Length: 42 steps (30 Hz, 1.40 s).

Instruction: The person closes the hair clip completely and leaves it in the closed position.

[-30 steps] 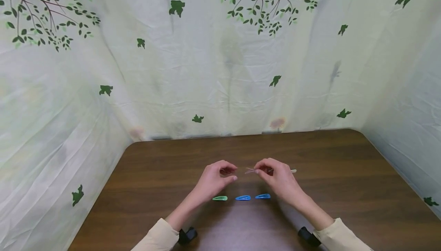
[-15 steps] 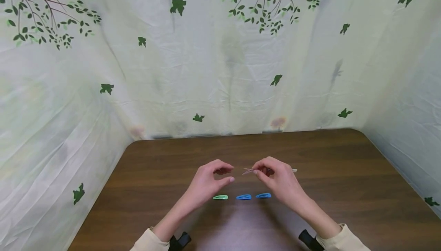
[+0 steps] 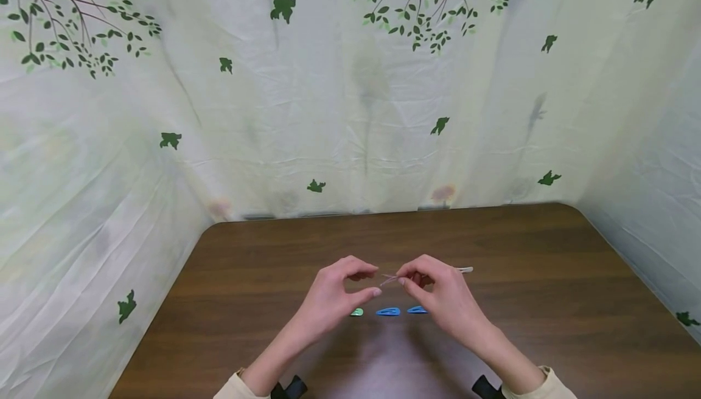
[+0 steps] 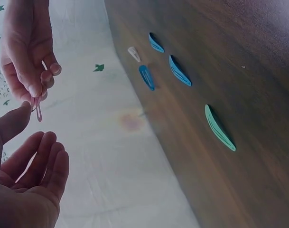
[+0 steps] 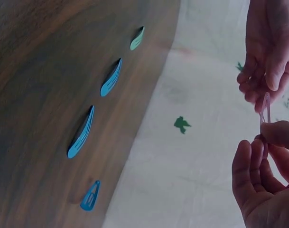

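My right hand (image 3: 438,283) pinches a pink snap hair clip (image 5: 268,111) between thumb and fingers, its prongs spread apart, above the table. Facing it, my left hand (image 3: 334,292) has its thumb and fingers apart and holds nothing; its thumb tip is close to the clip, and whether they touch I cannot tell. Below the hands lie a green hair clip (image 4: 220,128), partly covered by the left hand in the head view, and two blue hair clips (image 3: 387,312). Another blue clip (image 5: 90,195) lies farther back, hidden in the head view by my right hand.
A white hair clip (image 3: 465,269) lies just beyond my right hand. The brown wooden table (image 3: 263,253) has rounded far corners. Behind it and at both sides hangs a pale curtain (image 3: 339,113) printed with leaves and birds.
My left hand first drew back to the left, then came right again towards the pink clip. My right hand has shifted slightly left and down, still pinching the clip. The table clips stay put.
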Available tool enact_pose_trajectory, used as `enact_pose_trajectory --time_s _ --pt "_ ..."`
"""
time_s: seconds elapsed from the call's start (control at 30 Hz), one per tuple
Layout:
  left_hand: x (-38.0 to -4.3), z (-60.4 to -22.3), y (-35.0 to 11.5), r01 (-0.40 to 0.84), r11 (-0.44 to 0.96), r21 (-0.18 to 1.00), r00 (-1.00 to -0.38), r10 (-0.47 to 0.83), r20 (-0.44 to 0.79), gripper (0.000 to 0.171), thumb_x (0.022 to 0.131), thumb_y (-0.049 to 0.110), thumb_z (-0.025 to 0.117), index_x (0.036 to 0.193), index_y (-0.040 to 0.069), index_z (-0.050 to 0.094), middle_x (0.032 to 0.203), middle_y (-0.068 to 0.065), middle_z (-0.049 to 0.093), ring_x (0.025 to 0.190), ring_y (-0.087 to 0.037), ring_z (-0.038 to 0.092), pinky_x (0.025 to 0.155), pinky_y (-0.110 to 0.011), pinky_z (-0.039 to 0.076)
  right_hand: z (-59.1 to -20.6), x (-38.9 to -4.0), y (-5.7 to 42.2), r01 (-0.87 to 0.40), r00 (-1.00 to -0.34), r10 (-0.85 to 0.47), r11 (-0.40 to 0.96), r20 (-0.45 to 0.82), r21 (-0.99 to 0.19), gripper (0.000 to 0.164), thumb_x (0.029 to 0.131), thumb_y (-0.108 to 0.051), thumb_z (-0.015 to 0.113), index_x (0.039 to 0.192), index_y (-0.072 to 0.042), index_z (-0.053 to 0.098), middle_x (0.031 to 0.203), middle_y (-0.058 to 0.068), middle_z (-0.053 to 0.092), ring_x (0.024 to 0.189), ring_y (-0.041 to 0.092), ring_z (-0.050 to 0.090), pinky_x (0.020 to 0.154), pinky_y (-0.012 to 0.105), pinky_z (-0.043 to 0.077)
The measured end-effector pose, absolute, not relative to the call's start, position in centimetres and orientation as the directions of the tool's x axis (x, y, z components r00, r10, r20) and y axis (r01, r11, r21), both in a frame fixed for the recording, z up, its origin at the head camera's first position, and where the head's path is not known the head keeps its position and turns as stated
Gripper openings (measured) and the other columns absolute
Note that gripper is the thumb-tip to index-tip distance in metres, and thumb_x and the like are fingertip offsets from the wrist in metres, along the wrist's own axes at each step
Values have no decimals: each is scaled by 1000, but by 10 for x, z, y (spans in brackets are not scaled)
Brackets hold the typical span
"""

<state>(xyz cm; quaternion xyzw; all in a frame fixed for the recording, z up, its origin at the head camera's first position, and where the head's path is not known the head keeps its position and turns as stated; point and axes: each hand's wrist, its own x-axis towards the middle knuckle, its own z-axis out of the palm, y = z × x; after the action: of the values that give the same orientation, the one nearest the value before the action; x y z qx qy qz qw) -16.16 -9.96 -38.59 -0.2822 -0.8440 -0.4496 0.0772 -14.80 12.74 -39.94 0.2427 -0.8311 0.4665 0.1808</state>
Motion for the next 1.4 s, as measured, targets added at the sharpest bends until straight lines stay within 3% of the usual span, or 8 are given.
enact_pose_trajectory --time_s 0.2,0.5,0.73,1.0,1.2,1.4 --pt "-160 -387 -99 571 414 709 -809 431 400 28 81 20 83 107 18 73 101 16 66 95 -12 63 83 -32 52 -399 -144 126 -585 -809 -239 421 537 -693 20 87 -4 75 93 -22 71 82 -15 60 70 6 57 63 25 52" --pt "-156 -389 -97 596 387 703 -791 430 435 21 83 22 81 103 16 76 97 14 68 94 -6 62 81 -31 53 -398 -137 122 -587 -807 -223 407 548 -699 21 86 -5 76 94 -24 71 82 -17 60 71 6 57 64 27 51" --pt "-153 -393 -96 570 357 740 -813 374 446 8 87 16 77 93 21 77 89 10 70 85 -8 63 75 -28 52 -399 -134 119 -586 -809 -220 363 545 -724 17 88 -10 75 95 -25 72 84 -16 62 72 7 59 65 25 51" --pt "-151 -394 -94 585 354 730 -810 298 505 12 86 13 77 88 24 76 85 10 70 82 -6 62 70 -27 51 -403 -137 116 -580 -815 -206 303 542 -756 21 85 -5 76 97 -21 73 90 -10 68 75 9 63 67 29 54" --pt "-149 -390 -94 572 334 749 -817 315 483 13 88 13 76 89 27 75 85 14 68 81 -7 61 69 -28 51 -406 -140 122 -530 -841 -255 210 477 -822 14 88 -8 74 100 -16 73 92 -4 70 72 17 63 64 29 53" --pt "-152 -391 -98 576 277 770 -798 396 454 8 89 13 74 90 21 74 85 12 66 79 -11 60 71 -29 50 -401 -141 128 -450 -860 -340 155 381 -879 8 91 -17 71 99 -19 73 88 -1 70 67 21 59 58 28 49"
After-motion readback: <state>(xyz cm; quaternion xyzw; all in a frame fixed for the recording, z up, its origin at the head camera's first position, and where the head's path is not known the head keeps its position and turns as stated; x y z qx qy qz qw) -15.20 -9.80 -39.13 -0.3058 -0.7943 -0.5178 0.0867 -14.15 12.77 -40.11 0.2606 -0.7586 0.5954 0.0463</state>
